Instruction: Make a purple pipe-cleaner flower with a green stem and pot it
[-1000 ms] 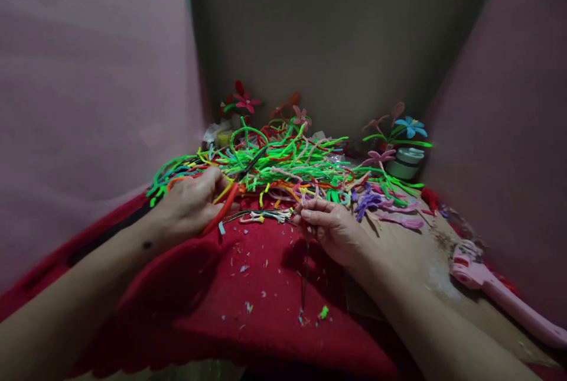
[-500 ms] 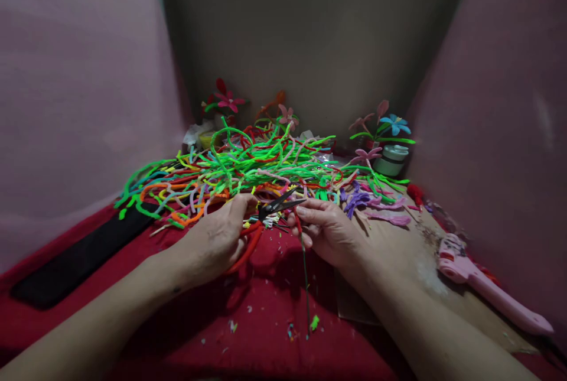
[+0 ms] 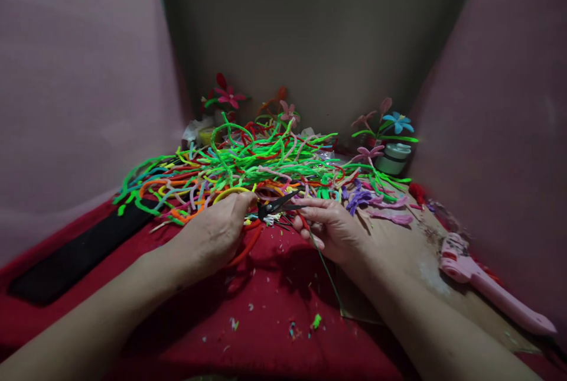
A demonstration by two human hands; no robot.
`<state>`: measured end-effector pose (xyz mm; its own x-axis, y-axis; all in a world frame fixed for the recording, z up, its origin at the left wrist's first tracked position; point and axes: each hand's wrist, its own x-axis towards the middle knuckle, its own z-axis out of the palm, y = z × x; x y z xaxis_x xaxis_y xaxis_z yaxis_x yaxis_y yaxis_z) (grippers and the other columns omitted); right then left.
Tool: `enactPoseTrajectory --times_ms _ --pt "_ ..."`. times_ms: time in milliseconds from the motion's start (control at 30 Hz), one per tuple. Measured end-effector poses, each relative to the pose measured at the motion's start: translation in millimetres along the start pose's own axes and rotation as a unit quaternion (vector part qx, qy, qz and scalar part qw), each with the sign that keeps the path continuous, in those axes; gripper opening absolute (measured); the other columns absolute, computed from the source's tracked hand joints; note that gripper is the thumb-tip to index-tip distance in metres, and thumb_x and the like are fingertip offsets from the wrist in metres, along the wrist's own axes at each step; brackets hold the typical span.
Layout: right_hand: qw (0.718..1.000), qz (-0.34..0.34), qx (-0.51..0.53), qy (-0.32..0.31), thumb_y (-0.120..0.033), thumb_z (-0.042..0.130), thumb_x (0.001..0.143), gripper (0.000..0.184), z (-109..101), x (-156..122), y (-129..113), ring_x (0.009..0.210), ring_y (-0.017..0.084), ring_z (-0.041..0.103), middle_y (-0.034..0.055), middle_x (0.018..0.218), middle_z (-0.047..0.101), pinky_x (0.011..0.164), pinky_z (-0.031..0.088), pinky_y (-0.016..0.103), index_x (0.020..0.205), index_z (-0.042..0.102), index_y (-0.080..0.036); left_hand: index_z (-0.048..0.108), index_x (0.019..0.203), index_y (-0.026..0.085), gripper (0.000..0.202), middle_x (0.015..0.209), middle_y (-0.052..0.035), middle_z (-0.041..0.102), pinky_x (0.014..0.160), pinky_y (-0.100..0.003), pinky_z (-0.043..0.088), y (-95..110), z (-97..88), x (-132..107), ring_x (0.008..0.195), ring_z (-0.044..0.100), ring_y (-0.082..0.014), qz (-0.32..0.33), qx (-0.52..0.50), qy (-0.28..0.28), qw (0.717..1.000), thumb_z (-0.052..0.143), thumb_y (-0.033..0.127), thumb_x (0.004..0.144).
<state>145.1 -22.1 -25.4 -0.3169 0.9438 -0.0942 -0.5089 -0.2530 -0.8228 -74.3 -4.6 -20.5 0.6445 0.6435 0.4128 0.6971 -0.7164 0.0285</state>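
Observation:
My left hand (image 3: 217,230) is closed around the orange-red handles of a pair of scissors (image 3: 277,204), whose dark blades are parted and point right toward my right hand. My right hand (image 3: 330,227) pinches a thin dark-green stem wire (image 3: 326,269) that slants down to the right from my fingers. A small bunch of pale stamens (image 3: 270,220) lies on the red cloth between both hands. Just beyond my fingers spreads a tangled heap of pipe cleaners (image 3: 257,162), mostly bright green with orange, red, yellow and pink.
A red cloth (image 3: 266,310) covers my lap, dotted with small cut scraps. A black strip (image 3: 75,257) lies at left. Finished pipe-cleaner flowers (image 3: 396,124) stand behind a white jar (image 3: 392,159). A pink tool (image 3: 487,289) rests on brown cardboard (image 3: 416,251) at right. Purple petals (image 3: 363,199) lie nearby.
My left hand carried the scissors from the left over to the right hand, blades parted. The stem wire in my right hand swung from hanging straight down to slanting right.

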Motion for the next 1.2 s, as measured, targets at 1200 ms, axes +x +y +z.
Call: enactPoseTrajectory --times_ms 1200 --pt "0.997 0.037 0.053 -0.030 -0.008 0.058 0.065 0.011 1.1 -3.2 -3.8 0.035 0.003 0.038 -0.0040 0.046 0.048 0.030 0.029 0.010 0.076 0.058 -0.011 0.049 0.103 0.014 0.026 0.078 -0.0062 0.057 0.057 -0.028 0.040 -1.2 1.8 -7.0 0.067 0.053 -0.0182 -0.025 -0.007 -0.010 1.000 0.031 0.013 0.084"
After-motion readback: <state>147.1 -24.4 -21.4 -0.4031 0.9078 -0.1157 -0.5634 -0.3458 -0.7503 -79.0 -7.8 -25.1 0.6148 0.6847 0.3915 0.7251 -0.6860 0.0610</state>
